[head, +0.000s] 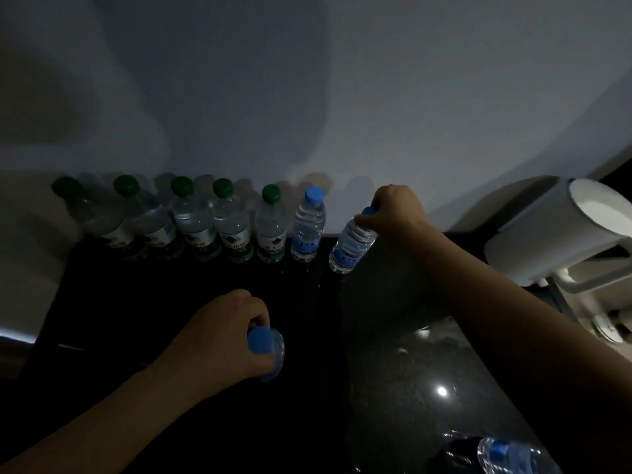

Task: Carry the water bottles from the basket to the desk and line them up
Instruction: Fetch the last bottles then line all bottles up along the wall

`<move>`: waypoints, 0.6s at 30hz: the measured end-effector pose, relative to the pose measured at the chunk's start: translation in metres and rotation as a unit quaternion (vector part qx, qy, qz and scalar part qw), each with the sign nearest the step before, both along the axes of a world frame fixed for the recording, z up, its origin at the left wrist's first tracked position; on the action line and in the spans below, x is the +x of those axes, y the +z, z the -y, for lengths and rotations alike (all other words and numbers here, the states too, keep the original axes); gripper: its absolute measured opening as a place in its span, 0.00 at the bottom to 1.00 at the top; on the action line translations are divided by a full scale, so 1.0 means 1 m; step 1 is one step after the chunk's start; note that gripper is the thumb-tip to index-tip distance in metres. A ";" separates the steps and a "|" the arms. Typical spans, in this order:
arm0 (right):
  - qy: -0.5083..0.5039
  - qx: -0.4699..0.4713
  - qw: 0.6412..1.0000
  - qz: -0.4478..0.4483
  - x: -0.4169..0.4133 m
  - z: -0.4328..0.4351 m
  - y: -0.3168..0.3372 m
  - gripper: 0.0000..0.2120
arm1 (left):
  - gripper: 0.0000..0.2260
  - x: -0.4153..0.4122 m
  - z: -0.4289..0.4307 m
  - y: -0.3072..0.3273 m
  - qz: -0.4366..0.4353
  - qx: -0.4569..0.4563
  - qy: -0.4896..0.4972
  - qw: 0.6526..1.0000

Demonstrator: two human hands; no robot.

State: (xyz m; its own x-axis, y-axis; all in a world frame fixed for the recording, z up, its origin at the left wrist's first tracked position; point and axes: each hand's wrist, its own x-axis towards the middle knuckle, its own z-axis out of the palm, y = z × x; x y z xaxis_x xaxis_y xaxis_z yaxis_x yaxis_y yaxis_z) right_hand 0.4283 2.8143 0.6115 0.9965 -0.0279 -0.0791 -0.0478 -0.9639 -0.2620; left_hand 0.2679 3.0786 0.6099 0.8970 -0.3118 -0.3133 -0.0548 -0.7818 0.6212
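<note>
Along the back edge of the desk (393, 336), against the pale wall: five green-capped bottles (193, 222), clear ribbed plastic, labelled, upright in a close row, with one standing blue-capped bottle (307, 227) just right of them. Right hand (396, 208) curls round the neck of a tilted bottle (352, 246) at the row's right end. Left hand (222, 333) grips a third blue-capped bottle (270, 350) over the desk's bare middle. Desk surface dark, glossy, speckled. White jug (547, 241) at the right edge, with open surface between it and the row.

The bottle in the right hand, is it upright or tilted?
Tilted. The bottle leans beside the upright row; the right hand grips its neck.
</note>
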 end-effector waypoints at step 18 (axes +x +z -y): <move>0.011 0.009 1.000 0.026 0.043 -0.010 -0.018 0.15 | 0.12 0.019 -0.006 -0.009 0.012 -0.007 0.021 1.000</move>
State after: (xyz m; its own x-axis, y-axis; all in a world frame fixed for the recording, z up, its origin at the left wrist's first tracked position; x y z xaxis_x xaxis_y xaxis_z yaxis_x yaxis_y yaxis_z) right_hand 0.4716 2.8238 0.5939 0.9996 -0.0054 -0.0277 -0.0130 -0.9597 -0.2807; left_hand 0.2868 3.0847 0.6005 0.9166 -0.2787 -0.2865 -0.0384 -0.7749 0.6309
